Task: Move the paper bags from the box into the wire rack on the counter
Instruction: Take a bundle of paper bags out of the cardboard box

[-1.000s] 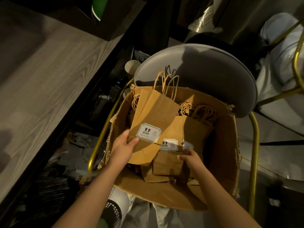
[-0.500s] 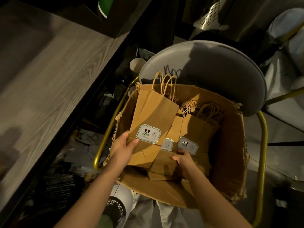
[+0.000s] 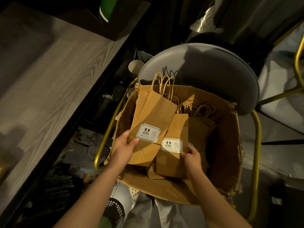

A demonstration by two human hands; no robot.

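Holding centre frame, the cardboard box [image 3: 227, 153] brims with kraft paper bags [image 3: 202, 127]; left hand [image 3: 125, 148] pinches one stickered bag [image 3: 153, 119], right hand [image 3: 191, 156] pinches another bag [image 3: 172, 158].

Box walls [image 3: 228, 145] hem things in at 3 and 9, chair back [image 3: 213, 76] blocks 12, straight up's open; the surface [image 3: 49, 76] sits around 10.

"9.9" is printed in bold black on a white, green-bordered label [image 3: 148, 132] stuck to the paper bag [image 3: 153, 112] at the box's [image 3: 227, 162] left side. The same "9.9" is read on a second label [image 3: 171, 145] on the neighbouring bag [image 3: 174, 162]. The smaller print beneath is illegible.
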